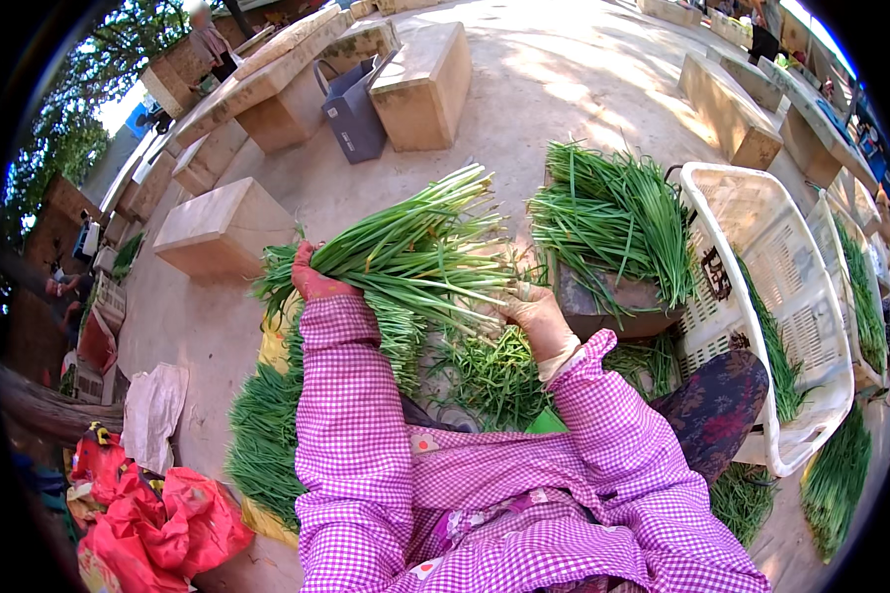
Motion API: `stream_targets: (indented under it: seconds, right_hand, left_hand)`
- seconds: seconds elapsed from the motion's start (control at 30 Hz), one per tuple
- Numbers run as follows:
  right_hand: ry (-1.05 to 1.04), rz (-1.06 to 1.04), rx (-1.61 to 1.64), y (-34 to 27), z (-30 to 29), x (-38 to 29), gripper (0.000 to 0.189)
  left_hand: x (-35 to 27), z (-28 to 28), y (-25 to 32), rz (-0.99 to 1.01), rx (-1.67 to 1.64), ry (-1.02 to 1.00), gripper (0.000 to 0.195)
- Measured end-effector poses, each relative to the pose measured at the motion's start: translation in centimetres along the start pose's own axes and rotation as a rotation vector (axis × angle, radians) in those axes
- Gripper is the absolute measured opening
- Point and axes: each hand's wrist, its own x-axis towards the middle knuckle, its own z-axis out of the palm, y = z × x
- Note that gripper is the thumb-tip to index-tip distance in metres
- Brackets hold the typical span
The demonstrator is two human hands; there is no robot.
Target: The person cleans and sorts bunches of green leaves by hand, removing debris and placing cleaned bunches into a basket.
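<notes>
My left hand (319, 276) grips a thick bunch of garlic chives (408, 237) around its green leaf part. The pale root ends point to the right, towards my right hand (540, 320). The fingers of that hand are closed at the lower root ends, partly hidden by the stems. Below the bunch, loose chive trimmings (500, 374) lie in a heap on the ground. Under my left forearm more chives (263, 437) are laid out on yellow sheeting (271, 515). A stack of chives (615, 211) rests on a dark block (601, 293) beyond my right hand.
On the right a white plastic crate (793, 296) stands tilted, with chives inside. Stone blocks (222, 230) and a grey bag (356, 111) stand ahead. Red plastic sheeting (163, 526) lies crumpled at left. A person (211, 44) is in the far left background.
</notes>
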Motion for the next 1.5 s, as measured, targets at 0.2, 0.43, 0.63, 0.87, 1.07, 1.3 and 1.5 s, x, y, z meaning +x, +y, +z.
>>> stream_targets:
  seconds: [0.2, 0.43, 0.63, 0.87, 1.07, 1.3, 1.5]
  right_hand:
    - [0.173, 0.276, -0.651, 3.6, -11.4, -2.1, 0.018]
    - [0.068, -0.246, -0.542, 1.4, -7.4, 0.6, 0.046]
    - [0.163, -0.077, -0.517, 1.8, -3.1, 1.7, 0.023]
    - [0.243, 0.083, -0.837, 5.2, -13.0, -0.9, 0.023]
    - [0.114, -0.223, -0.220, 0.0, -7.1, 0.0, 0.023]
    - [-0.197, -0.161, -0.391, 0.7, -3.6, 3.2, 0.044]
    - [-0.027, -0.057, 0.370, 2.4, -2.4, 2.6, 0.046]
  left_hand:
    - [0.7, -0.9, 2.7, -0.016, 0.004, -0.031, 0.027]
    - [-0.2, -0.9, 2.0, -0.053, 0.047, -0.092, 0.023]
    - [-0.3, -0.4, 0.6, -0.081, 0.061, -0.120, 0.017]
    - [0.3, -0.8, 0.9, -0.015, -0.013, -0.107, 0.015]
    - [-1.8, 0.0, -0.4, -0.049, 0.023, -0.259, 0.016]
    - [-5.5, 2.3, -4.4, -0.152, 0.202, -0.363, 0.017]
    - [-7.3, 3.6, -5.1, -0.289, 0.422, -0.407, 0.021]
